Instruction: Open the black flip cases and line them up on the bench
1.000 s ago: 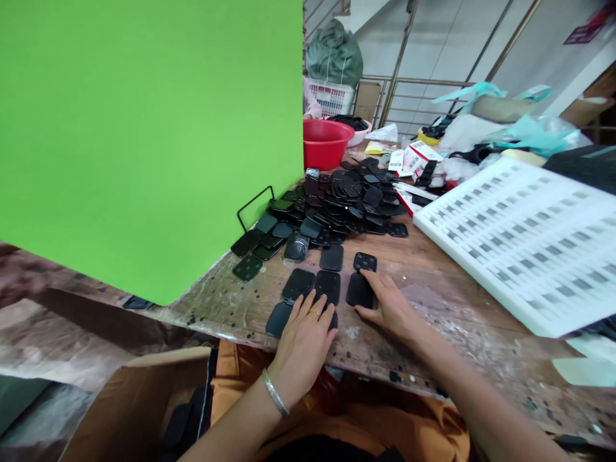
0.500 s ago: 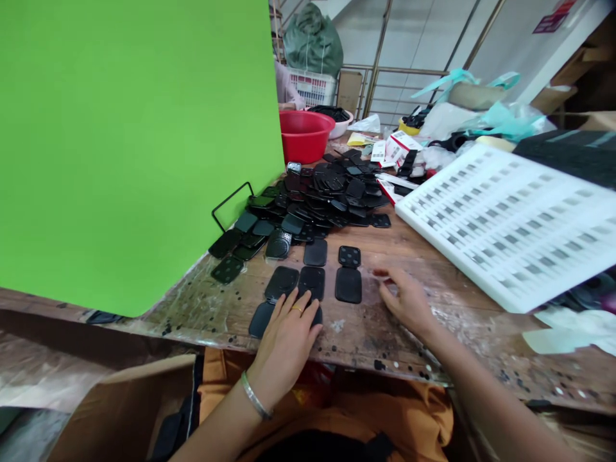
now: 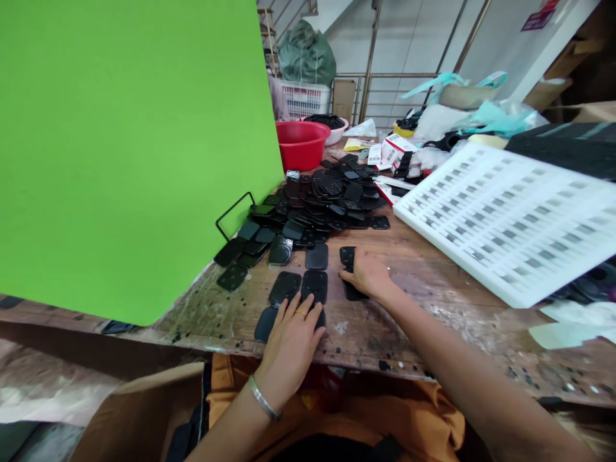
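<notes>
Several black rounded-square plates lie in a small group near the table's front edge. My left hand (image 3: pixel 291 343) rests flat with its fingers apart, over the lower pair of plates, fingertips touching the upper-right plate (image 3: pixel 314 285). An upper-left plate (image 3: pixel 285 287) and a lower-left plate (image 3: pixel 265 324) show beside those fingers. To the right, my right hand (image 3: pixel 369 274) is closed on a hinged pair of black plates, the dotted upper one (image 3: pixel 347 255) and the smooth lower one (image 3: pixel 354 293). The right fingertips are partly hidden behind the hand.
A heap of black plates (image 3: pixel 332 192) covers the mid-table, with a red basin (image 3: pixel 303 147) behind it. A large green panel (image 3: pixel 135 160) stands at left. On the right, a white slotted tray (image 3: pixel 520 218) leans over clutter. A black wire frame (image 3: pixel 233 215) touches the panel.
My right hand has moved left from bare wood onto the hinged plates and closed on them. My left hand stays flat on its plates. The camera view has shifted slightly.
</notes>
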`<state>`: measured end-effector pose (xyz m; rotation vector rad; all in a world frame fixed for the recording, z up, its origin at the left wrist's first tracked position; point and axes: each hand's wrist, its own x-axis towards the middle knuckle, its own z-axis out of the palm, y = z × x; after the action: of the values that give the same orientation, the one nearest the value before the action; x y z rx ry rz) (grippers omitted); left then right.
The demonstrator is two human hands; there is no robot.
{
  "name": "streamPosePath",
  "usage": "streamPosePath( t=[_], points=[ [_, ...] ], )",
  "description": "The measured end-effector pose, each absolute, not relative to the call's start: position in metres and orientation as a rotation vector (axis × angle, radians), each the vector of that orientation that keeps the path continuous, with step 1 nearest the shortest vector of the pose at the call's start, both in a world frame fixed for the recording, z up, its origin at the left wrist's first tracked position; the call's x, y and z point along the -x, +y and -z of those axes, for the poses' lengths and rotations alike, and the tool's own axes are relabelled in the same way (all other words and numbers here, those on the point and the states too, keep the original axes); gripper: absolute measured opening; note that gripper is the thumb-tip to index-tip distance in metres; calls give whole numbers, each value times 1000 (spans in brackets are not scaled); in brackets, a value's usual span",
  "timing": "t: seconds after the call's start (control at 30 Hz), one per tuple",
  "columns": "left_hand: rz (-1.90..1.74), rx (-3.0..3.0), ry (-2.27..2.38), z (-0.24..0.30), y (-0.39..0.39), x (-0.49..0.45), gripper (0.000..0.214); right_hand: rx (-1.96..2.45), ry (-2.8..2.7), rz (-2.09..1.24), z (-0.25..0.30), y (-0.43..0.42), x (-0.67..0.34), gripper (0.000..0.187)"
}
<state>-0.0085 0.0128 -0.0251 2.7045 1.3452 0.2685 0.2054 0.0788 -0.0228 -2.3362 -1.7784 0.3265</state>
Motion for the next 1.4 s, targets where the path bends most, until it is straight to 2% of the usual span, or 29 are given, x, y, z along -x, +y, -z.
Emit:
streamPosePath(
  t=[0.1,0.27,0.33,0.43,0.47,0.6,0.73,0.9,1.17,1.27,1.4],
  points=[
    [-320,-2702,1342,27,12,9,36,2318,-1773,-408,21,80,-213,58],
    [-296,-2673,1335,26,12,10,37,2256,-1710,-546,23,76,-233,72],
    [-283,-2652,1334,24,11,10,38,2190,-1702,-634,18,73,-243,59],
    [-285,-2631,1332,22,11,10,38,2026,-1742,-781,3,65,-251,24],
    [-279,-2625,1332,21,10,10,38,1947,-1753,-812,-2,61,-251,21],
    [-253,-2610,1330,19,11,9,40,1394,-1808,-706,-2,39,-245,24],
    [-268,-2625,1338,19,10,9,39,1051,-1986,-463,36,15,-242,30],
    [-278,-2661,1327,19,10,8,38,1066,-2199,-379,67,-6,-245,38],
    [-253,-2639,1308,13,9,10,37,1110,-2286,-327,51,-8,-237,40],
    [-289,-2622,1304,11,7,4,37,1148,-2192,-262,45,12,-230,36],
    [-372,-2611,1232,12,4,-15,41,1415,-2062,-238,36,62,-206,25]
  ],
)
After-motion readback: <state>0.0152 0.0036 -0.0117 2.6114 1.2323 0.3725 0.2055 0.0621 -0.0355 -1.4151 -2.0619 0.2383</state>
